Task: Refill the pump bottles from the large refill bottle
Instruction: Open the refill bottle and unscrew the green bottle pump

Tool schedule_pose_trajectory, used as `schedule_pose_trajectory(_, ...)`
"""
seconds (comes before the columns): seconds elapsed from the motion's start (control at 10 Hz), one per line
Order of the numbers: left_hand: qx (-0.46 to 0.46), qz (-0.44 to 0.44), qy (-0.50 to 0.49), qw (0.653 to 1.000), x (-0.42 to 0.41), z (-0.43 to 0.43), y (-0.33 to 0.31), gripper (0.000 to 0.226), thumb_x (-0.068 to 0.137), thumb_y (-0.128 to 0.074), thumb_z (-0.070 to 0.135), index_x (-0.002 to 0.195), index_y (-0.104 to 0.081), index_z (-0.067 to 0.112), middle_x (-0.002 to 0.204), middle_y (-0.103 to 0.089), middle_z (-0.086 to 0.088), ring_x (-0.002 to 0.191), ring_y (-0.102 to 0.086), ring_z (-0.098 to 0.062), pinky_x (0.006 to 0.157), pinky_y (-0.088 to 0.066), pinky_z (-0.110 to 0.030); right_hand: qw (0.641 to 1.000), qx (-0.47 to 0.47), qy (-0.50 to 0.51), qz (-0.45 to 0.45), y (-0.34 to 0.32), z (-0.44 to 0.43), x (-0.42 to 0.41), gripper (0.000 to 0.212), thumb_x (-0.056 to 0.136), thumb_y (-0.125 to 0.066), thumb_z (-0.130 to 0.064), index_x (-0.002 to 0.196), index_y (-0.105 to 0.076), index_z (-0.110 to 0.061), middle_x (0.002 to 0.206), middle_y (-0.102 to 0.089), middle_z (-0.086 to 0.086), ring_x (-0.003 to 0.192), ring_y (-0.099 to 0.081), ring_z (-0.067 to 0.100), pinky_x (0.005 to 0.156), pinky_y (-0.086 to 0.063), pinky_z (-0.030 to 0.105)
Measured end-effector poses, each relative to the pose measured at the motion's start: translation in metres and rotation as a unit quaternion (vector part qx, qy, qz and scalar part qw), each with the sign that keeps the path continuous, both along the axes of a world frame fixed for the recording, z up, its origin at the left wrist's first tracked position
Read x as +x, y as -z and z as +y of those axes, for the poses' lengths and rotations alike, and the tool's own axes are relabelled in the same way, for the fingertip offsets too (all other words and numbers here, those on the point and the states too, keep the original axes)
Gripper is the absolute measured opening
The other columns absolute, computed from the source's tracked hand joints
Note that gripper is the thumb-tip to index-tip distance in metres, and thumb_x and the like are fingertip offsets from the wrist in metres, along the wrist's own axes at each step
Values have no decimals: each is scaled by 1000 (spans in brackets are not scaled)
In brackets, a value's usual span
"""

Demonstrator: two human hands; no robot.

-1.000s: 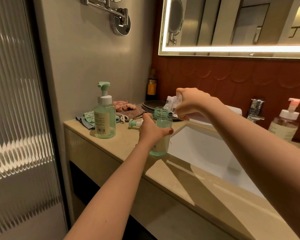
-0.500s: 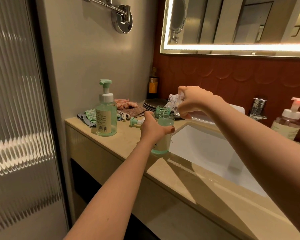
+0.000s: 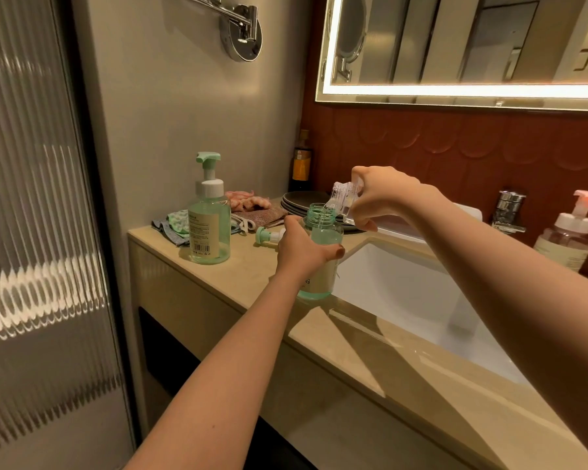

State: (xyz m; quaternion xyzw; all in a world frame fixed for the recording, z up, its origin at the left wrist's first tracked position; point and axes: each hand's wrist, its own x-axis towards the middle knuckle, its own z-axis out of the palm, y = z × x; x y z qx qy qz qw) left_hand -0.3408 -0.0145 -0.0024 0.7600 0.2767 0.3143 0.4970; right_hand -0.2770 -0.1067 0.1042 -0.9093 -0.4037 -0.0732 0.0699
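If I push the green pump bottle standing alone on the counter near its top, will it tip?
Probably yes: the green pump bottle is tall with a long pump head. Pushed low, it would likely slide on the glossy counter. Its fill level is unclear, so weight is uncertain.

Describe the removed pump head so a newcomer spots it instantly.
Start at the beige counter left of the sink. The pump head lies there on its side, behind the left hand. Unlike the pump on the green bottle beside it, it's attached to nothing.
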Motion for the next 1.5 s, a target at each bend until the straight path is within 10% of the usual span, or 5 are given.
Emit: schedule_pose_trajectory(1.5,-8,-4,6,1000,-3,-3,-1,79,75,-77,24,135,-26,13,134,-45,-9,121,-45,-26,78,-37,-28,1000,-5,-1,-6,-1,0,-4,51,60,-68,-6,101,-43,-19,94,-49,4,88,-48,25,62,-38,31)
